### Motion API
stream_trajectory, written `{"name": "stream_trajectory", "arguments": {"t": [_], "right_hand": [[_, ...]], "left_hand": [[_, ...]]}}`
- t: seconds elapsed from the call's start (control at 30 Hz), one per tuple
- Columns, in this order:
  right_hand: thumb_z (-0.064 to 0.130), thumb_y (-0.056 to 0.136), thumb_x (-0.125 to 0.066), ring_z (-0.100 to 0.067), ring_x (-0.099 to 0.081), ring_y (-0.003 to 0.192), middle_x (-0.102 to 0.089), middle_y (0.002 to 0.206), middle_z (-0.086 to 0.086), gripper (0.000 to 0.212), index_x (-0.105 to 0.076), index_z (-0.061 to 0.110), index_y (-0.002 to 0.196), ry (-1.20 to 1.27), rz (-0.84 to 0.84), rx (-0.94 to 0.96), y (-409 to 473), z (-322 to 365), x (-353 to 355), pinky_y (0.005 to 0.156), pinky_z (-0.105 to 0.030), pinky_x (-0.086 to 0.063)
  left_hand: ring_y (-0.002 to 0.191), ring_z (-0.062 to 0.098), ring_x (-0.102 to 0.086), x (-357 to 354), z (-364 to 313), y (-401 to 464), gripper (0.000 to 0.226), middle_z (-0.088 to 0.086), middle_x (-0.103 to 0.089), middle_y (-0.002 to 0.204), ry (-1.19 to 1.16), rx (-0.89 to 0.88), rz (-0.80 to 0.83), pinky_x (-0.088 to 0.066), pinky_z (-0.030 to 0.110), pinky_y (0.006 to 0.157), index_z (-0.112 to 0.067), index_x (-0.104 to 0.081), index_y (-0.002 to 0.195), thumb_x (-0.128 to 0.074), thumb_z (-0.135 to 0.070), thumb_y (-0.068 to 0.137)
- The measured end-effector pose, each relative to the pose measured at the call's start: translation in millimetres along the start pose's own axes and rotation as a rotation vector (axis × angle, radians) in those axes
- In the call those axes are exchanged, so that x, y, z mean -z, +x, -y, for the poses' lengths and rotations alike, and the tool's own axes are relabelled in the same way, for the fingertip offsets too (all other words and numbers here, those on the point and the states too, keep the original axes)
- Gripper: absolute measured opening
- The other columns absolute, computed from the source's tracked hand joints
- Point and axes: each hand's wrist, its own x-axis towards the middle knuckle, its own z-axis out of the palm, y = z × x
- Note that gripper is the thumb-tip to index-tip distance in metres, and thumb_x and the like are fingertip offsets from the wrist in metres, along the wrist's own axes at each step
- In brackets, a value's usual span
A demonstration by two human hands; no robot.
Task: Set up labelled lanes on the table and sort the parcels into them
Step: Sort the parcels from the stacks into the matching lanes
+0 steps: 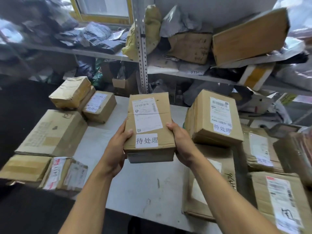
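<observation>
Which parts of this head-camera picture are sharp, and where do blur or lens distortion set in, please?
Head view: the brown cardboard parcel with the white handwritten label, held by the left hand and right hand, is sharp at centre; the grey metal shelving and its bags smear toward the top corners; the wide lens bows the white table and edge boxes outward.

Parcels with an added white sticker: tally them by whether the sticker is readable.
Reads 待处理: 2, the held parcel between the left hand and right hand, and the right parcel.
Too blurred to read: 2, the left parcel and the far-right parcel.
Total: 4
</observation>
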Motion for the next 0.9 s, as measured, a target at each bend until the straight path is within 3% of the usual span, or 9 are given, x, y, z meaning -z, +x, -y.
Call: {"name": "stream_trajectory", "arguments": {"t": [0.13,0.23,0.33,0.4,0.47,0.63,0.77,0.9], "right_hand": [[0.034,0.106,-0.042,-0.025,-0.068,0.114,-0.072,0.122,-0.008,0.039,-0.056,0.016,0.137,0.014,0.05,0.071,-32.3,33.0,16.9,0.095,-0.034,-0.055],[0.036,0.104,-0.044,-0.023,-0.071,0.107,-0.074,0.116,-0.007,0.036,-0.061,0.018,0.13,0.039,0.023,0.113,-57.9,49.6,31.1,0.084,-0.03,-0.059],[0.048,0.093,-0.051,-0.019,-0.074,0.093,-0.077,0.106,-0.005,0.036,-0.072,0.025,0.112,0.063,-0.078,0.131,-86.5,62.7,42.2,0.069,-0.03,-0.058],[0.054,0.087,-0.054,-0.027,-0.073,0.098,-0.076,0.108,-0.008,0.041,-0.073,0.026,0.11,0.072,-0.16,0.147,-103.0,69.4,50.3,0.081,-0.041,-0.057],[0.053,0.087,-0.055,-0.033,-0.071,0.105,-0.075,0.113,-0.011,0.047,-0.068,0.021,0.119,0.104,-0.216,0.184,-117.6,76.3,59.7,0.09,-0.048,-0.055],[0.038,0.1,-0.049,-0.031,-0.072,0.104,-0.073,0.116,-0.018,0.042,-0.065,0.008,0.124,0.211,-0.233,0.234,-153.3,83.3,80.2,0.079,-0.033,-0.061],[0.04,0.095,-0.054,-0.032,-0.07,0.109,-0.072,0.118,-0.018,0.042,-0.065,0.009,0.122,0.195,-0.214,0.249,-176.6,70.6,92.8,0.087,-0.035,-0.06],[0.044,0.093,-0.052,-0.032,-0.07,0.109,-0.072,0.117,-0.016,0.041,-0.071,0.014,0.114,0.167,-0.181,0.211,-196.2,40.4,105.0,0.085,-0.033,-0.06]], "left_hand": [[0.117,0.029,-0.065,-31.2,-26.9,-22.7,0.053,0.001,-0.065,0.132,0.002,-0.075,0.014,-0.048,0.051,0.095,-0.04,-0.042,0.145,-0.048,-0.037,0.093],[0.117,0.028,-0.065,-53.3,-42.1,-30.7,0.05,0.0,-0.066,0.132,0.043,-0.111,0.079,-0.048,0.051,0.093,-0.042,-0.044,0.143,-0.046,-0.038,0.093],[0.117,0.028,-0.065,-72.7,-51.6,-31.8,0.058,-0.002,-0.065,0.133,0.045,-0.116,0.158,-0.046,0.056,0.098,-0.042,-0.034,0.149,-0.048,-0.039,0.093],[0.117,0.028,-0.065,-86.0,-55.8,-31.1,0.065,-0.002,-0.065,0.133,0.04,-0.121,0.225,-0.046,0.055,0.099,-0.042,-0.028,0.152,-0.051,-0.04,0.092],[0.115,0.027,-0.066,-100.7,-58.5,-31.1,0.067,-0.005,-0.065,0.133,0.038,-0.125,0.271,-0.048,0.054,0.097,-0.046,-0.027,0.151,-0.053,-0.041,0.09],[0.113,0.023,-0.068,-132.7,-59.2,-39.8,0.07,-0.008,-0.065,0.132,0.041,-0.12,0.35,-0.054,0.045,0.081,-0.048,-0.029,0.15,-0.056,-0.043,0.085],[0.113,0.018,-0.067,-142.6,-49.8,-62.2,0.073,-0.01,-0.065,0.131,0.082,-0.116,0.356,-0.053,0.034,0.077,-0.046,-0.028,0.151,-0.057,-0.047,0.084],[0.111,0.018,-0.068,-144.3,-26.3,-91.2,0.065,-0.01,-0.068,0.126,0.112,-0.105,0.329,-0.058,0.03,0.072,-0.047,-0.035,0.148,-0.057,-0.045,0.087]]}}
